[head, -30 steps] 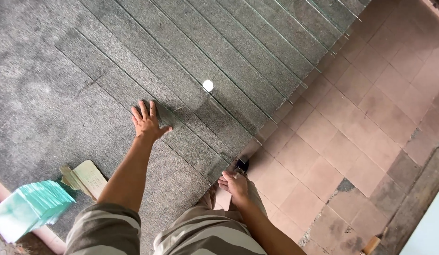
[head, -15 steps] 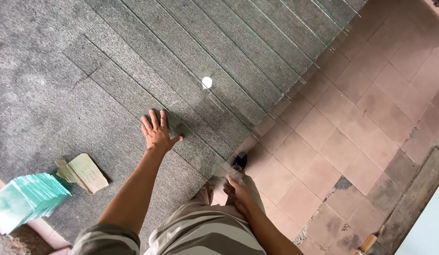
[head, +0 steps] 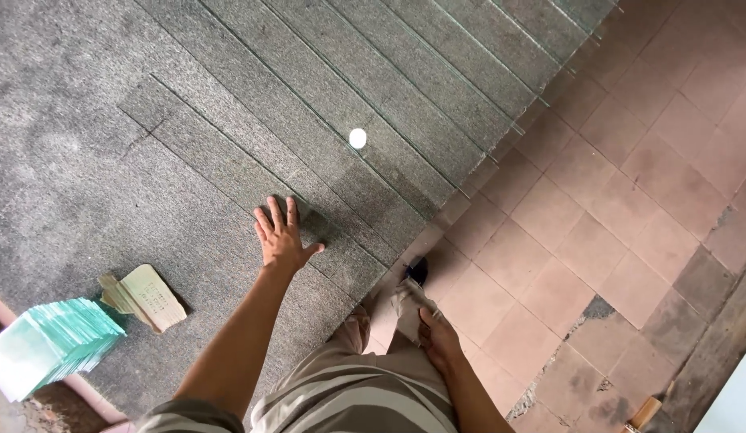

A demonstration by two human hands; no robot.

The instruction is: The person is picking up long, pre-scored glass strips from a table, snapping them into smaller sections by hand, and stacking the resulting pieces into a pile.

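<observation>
Below, two hands [head: 281, 236], one glass stack [head: 48, 345]

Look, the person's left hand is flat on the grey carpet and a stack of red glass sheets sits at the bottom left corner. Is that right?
Not quite. The head view shows the left hand flat on the grey carpet, but the stack of glass sheets at the bottom left corner is pale green, not red.
</observation>
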